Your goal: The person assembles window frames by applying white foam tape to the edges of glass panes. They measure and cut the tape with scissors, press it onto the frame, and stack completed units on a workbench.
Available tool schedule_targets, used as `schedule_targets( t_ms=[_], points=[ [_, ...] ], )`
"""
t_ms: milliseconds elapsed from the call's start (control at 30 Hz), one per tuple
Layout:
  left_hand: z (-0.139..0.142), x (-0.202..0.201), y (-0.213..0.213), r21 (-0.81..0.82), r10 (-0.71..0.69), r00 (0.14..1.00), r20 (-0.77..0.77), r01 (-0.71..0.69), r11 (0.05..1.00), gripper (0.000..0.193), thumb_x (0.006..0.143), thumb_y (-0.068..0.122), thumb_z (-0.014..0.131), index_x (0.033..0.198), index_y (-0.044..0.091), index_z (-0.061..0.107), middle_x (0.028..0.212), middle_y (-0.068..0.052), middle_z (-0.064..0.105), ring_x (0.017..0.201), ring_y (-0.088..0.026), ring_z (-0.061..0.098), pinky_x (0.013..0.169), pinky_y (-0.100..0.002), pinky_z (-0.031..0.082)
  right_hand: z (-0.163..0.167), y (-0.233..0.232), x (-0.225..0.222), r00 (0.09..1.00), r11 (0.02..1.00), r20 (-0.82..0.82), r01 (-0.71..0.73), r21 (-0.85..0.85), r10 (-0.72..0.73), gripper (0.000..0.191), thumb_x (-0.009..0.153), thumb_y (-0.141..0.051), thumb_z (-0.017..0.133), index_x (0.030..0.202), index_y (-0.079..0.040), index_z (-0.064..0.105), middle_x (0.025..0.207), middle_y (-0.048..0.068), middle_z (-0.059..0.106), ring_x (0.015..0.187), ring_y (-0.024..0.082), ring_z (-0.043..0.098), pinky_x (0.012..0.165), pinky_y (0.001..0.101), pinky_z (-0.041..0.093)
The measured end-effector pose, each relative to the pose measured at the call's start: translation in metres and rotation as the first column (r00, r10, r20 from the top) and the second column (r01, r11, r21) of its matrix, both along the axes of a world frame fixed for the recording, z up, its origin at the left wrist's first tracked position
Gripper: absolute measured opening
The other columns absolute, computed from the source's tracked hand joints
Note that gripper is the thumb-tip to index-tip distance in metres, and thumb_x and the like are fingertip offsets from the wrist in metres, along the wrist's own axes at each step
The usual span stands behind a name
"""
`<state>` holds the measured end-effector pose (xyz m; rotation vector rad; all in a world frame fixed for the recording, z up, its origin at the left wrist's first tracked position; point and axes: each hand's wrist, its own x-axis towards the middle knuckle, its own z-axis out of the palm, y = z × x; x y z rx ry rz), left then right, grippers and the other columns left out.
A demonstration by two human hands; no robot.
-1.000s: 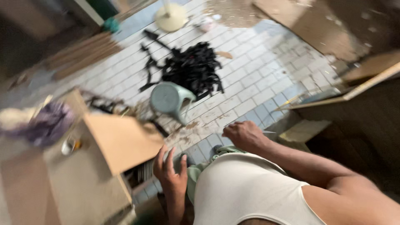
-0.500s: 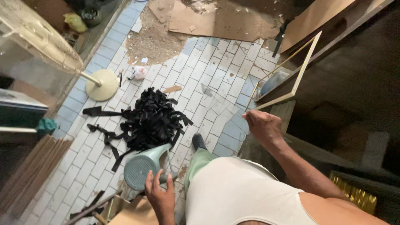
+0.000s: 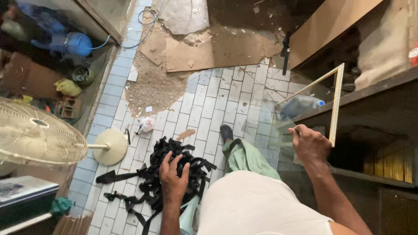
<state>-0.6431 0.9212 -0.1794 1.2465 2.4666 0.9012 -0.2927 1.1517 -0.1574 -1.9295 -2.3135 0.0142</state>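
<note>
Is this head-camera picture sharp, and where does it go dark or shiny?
Head view: mostly sharp, with daylight on the tiled floor; the shelves at right sink into shadow; the glass pane by the right hand shows pale reflections; the left hand over black strips is clear.

Strap pile [image 3: 174, 167] lies on the tiled floor [image 3: 209, 100], fan [image 3: 41, 137] left, glass pane [image 3: 305, 113] right.

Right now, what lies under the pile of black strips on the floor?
Pale floor tiles show all around the black strips, with loose ends trailing over them. The left hand rests on top. Anything beneath the pile's middle is covered.
</note>
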Motion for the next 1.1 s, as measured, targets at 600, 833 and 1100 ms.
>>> schedule_targets(
  t_ms=[600, 833, 1100],
  points=[
    [-0.037, -0.174, 0.518, 0.071, -0.138, 0.957, 0.256, 0.124, 0.990, 0.033, 0.086, 0.021, 0.078, 0.117, 0.012, 0.075, 0.135, -0.014, 0.065, 0.124, -0.031, 0.062, 0.101, -0.044, 0.052, 0.075, 0.451, -0.216, 0.974, 0.992, -0.190, -0.109, 0.071, 0.121, 0.027, 0.091, -0.044, 0.074, 0.087, -0.017, 0.077, 0.068, 0.006, 0.072, 0.061, 0.025, 0.071, 0.054, 0.0370, 0.054],
    [-0.116, -0.272, 0.707, -0.084, 0.079, 0.736, 0.672, -0.030, 0.996, 0.038, 0.085, 0.022, 0.079, 0.121, 0.010, 0.074, 0.118, -0.014, 0.074, 0.111, -0.025, 0.070, 0.091, -0.038, 0.055, 0.116, 0.620, -0.278, 0.834, 0.929, -0.427, -0.250, 0.274, 0.350, 0.018, 0.091, -0.031, 0.079, 0.094, -0.013, 0.078, 0.084, 0.003, 0.078, 0.065, 0.016, 0.074, 0.057, 0.0300, 0.056],
    [-0.106, -0.459, 0.997, 0.174, 0.134, 0.776, 0.617, -0.300, 0.938, 0.067, 0.093, 0.034, 0.082, 0.141, -0.002, 0.051, 0.138, -0.021, 0.055, 0.126, -0.026, 0.055, 0.102, -0.037, 0.045, 0.149, 0.849, -0.250, 0.330, 0.918, -0.857, -0.177, 0.355, 0.395, 0.004, 0.107, 0.002, 0.070, 0.109, 0.000, 0.067, 0.097, 0.010, 0.074, 0.090, 0.015, 0.076, 0.082, 0.0254, 0.065]
  ],
)
